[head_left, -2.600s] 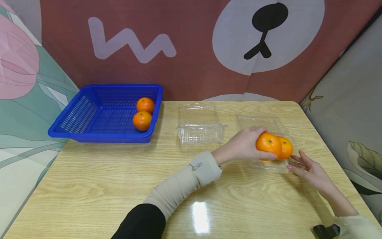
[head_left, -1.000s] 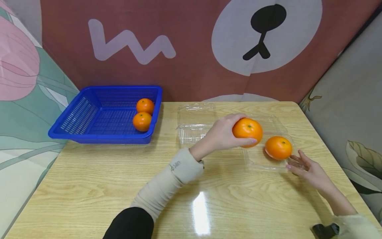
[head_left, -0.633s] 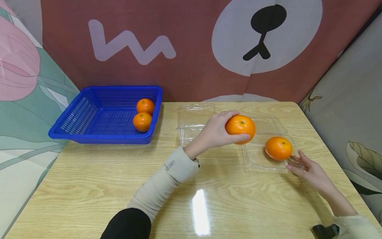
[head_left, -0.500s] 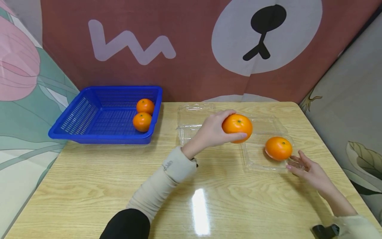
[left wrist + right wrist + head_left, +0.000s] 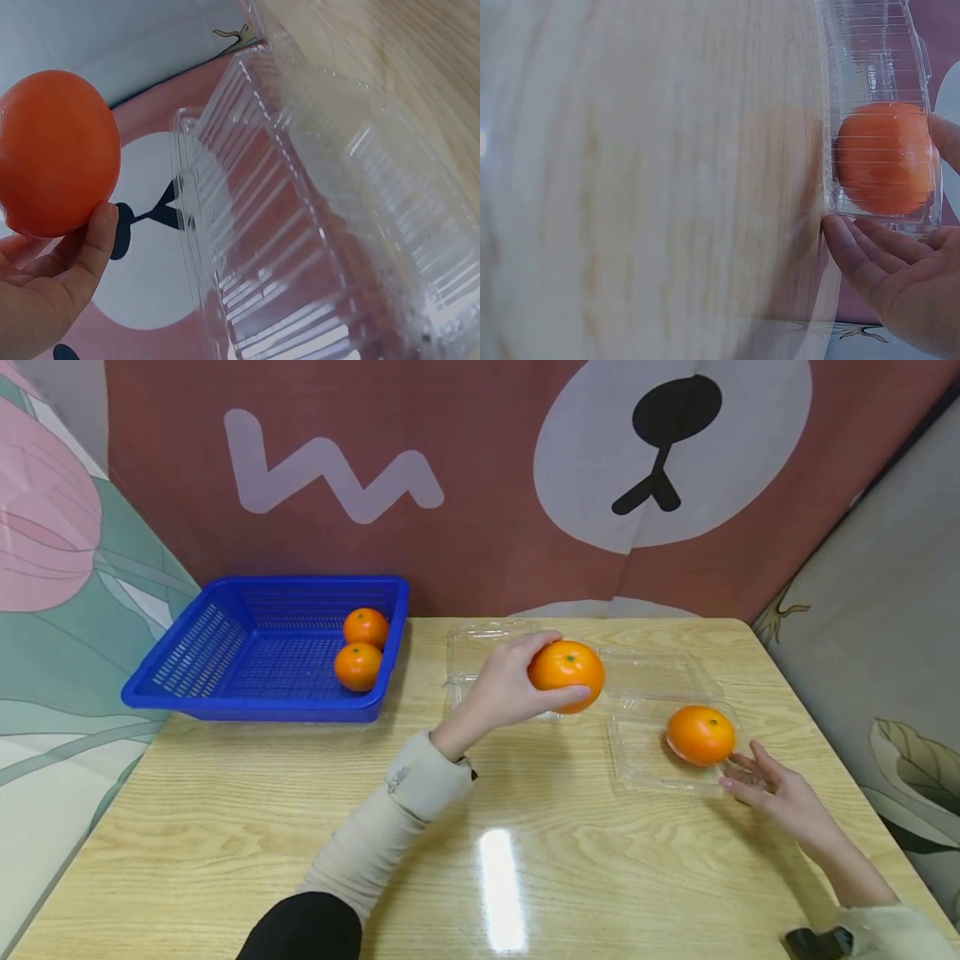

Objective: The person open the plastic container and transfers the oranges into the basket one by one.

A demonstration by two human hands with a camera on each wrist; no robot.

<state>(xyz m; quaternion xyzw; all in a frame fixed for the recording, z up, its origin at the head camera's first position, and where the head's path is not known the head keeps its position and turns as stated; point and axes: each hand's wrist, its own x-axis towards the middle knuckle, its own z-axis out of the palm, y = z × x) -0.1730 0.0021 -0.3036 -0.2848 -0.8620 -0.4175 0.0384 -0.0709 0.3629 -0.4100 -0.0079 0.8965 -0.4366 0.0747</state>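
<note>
My left hand (image 5: 504, 681) grips an orange (image 5: 566, 675), thumb in front and fingers behind, and carries it above the table near the middle clear plastic clamshell (image 5: 471, 652). That clamshell is partly hidden by the hand. At the right lies an opened clear clamshell (image 5: 637, 760), with one orange (image 5: 701, 735) in its base, towards the right end. My right hand (image 5: 783, 793) rests its loosely extended fingers against that base's right end. In the left wrist view, the held orange (image 5: 60, 154) is beside a clear clamshell (image 5: 277, 225). The right wrist view shows the other orange (image 5: 885, 157) through the ribbed plastic wall.
A blue plastic basket (image 5: 262, 702) stands at the back left of the wooden table (image 5: 262, 810), with two oranges (image 5: 357, 667) against its right side. A printed cloth (image 5: 480, 552) hangs directly behind the table. A black strap (image 5: 817, 942) is at my right wrist.
My left hand has lifted an orange out of the right clamshell and moved left with it, now beside the middle clamshell. The right hand has stayed at the right clamshell's end.
</note>
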